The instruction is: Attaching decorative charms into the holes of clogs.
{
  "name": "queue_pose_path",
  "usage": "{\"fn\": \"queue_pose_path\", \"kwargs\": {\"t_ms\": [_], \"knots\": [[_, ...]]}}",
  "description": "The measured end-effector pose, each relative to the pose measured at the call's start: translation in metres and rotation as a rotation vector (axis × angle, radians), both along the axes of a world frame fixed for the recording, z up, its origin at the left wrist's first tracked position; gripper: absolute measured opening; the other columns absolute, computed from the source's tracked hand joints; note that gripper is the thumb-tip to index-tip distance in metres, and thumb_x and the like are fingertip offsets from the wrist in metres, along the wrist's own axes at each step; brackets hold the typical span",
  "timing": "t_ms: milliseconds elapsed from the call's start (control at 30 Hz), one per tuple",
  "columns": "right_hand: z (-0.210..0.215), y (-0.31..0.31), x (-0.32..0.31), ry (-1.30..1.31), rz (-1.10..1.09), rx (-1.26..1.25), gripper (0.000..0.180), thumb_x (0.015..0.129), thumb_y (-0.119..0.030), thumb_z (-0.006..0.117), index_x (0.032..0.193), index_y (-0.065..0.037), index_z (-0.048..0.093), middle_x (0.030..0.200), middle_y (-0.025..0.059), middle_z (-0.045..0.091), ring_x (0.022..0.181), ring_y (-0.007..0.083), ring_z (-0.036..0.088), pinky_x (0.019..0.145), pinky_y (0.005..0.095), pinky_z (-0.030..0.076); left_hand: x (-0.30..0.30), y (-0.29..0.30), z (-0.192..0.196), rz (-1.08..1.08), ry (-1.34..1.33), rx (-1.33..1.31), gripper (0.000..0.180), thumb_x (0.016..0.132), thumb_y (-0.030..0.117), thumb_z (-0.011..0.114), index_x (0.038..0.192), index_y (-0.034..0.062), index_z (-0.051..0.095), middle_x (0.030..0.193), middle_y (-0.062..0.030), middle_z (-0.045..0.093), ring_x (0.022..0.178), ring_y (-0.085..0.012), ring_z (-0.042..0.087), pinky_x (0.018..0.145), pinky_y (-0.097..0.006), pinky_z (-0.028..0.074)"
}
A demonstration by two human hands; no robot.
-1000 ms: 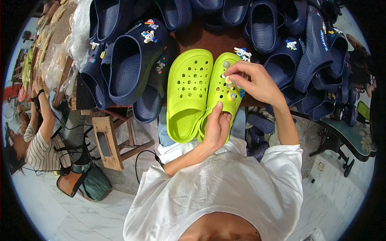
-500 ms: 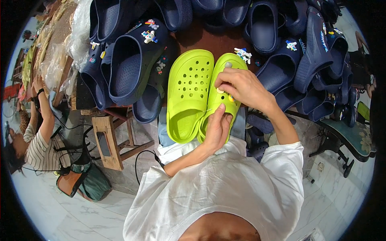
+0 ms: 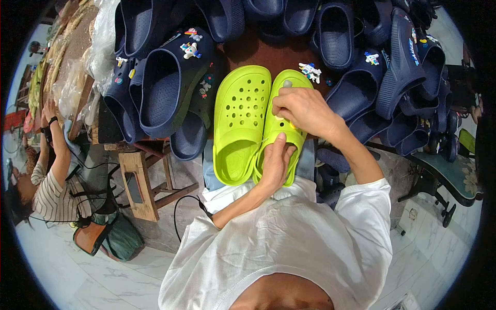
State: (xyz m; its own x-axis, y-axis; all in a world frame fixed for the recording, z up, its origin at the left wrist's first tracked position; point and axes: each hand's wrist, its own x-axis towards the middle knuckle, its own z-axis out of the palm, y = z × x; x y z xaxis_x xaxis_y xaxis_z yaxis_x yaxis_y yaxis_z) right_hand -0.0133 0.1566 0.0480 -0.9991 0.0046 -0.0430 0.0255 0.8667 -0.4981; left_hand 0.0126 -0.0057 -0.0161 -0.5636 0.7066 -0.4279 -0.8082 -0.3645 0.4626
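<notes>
Two lime-green clogs lie side by side in front of me, toes pointing away: a left clog (image 3: pixel 240 129) and a right clog (image 3: pixel 270 123). My left hand (image 3: pixel 276 165) grips the right clog, fingers inside its foot opening and thumb on the upper's edge. Over that clog's perforated upper, my right hand (image 3: pixel 310 111) has its fingers curled together and pressed down; whatever is under the fingertips is hidden. A grey shoe charm (image 3: pixel 287 83) sits near the toe, and a small yellow charm (image 3: pixel 293 125) shows partly below my right hand. Beyond the toe lies a white cartoon charm (image 3: pixel 310 72).
Many navy clogs (image 3: pixel 160 93) crowd the dark brown table (image 3: pixel 243 54) on both sides and at the back, some with charms. A wooden stool (image 3: pixel 138 186) stands at left. Farther left a person in a striped shirt (image 3: pixel 54 199) works. A chair (image 3: pixel 449 175) is at right.
My right hand has shifted slightly left and its fingers now cover more of the right clog's upper. My left hand keeps its grip, and both clogs have moved only slightly.
</notes>
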Motion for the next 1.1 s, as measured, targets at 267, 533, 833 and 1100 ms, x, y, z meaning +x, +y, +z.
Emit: {"fn": "queue_pose_path", "kwargs": {"t_ms": [267,533,833,1100], "knots": [[0.000,0.003,0.023,0.270,-0.100,-0.161,0.021,0.082,-0.004,0.060,0.101,-0.003,0.070,0.093,0.0143,0.064,0.091,0.0315,0.064,0.080,0.0412,0.051,-0.008,0.004,0.003,0.004,-0.042,0.021,0.051,0.104,0.037,0.045,0.142,0.0033,0.038,0.138,-0.0083,0.049,0.128,-0.0198,0.047,0.110,-0.037,0.035],[-0.024,0.011,0.090,0.336,-0.651,-0.540,0.016,0.094,-0.007,0.061,0.106,0.000,0.068,0.089,0.0024,0.060,0.077,0.0070,0.056,0.066,0.0224,0.044,-0.008,0.007,0.008,0.047,-0.091,0.067,0.059,0.102,0.043,0.047,0.145,0.0048,0.034,0.145,-0.0101,0.045,0.132,-0.0226,0.043,0.113,-0.038,0.034],[-0.039,-0.058,0.114,0.242,-0.548,-0.417,0.058,0.072,-0.020,0.086,0.114,-0.002,0.051,0.095,0.0094,0.051,0.072,0.0144,0.055,0.064,0.0284,0.048,-0.011,-0.014,0.006,-0.165,0.043,0.018,0.047,0.103,0.034,0.042,0.136,0.0005,0.045,0.135,-0.0133,0.051,0.128,-0.0230,0.046,0.110,-0.036,0.032],[-0.046,-0.068,0.108,0.130,-0.654,-0.431,0.055,0.076,-0.013,0.078,0.120,-0.002,0.046,0.089,0.0098,0.054,0.061,0.0172,0.059,0.060,0.0334,0.050,-0.036,-0.082,0.035,-0.327,0.688,-0.376,0.033,0.093,0.011,0.054,0.125,0.0013,0.054,0.118,-0.0095,0.061,0.110,-0.0165,0.056,0.096,-0.031,0.043]]}}
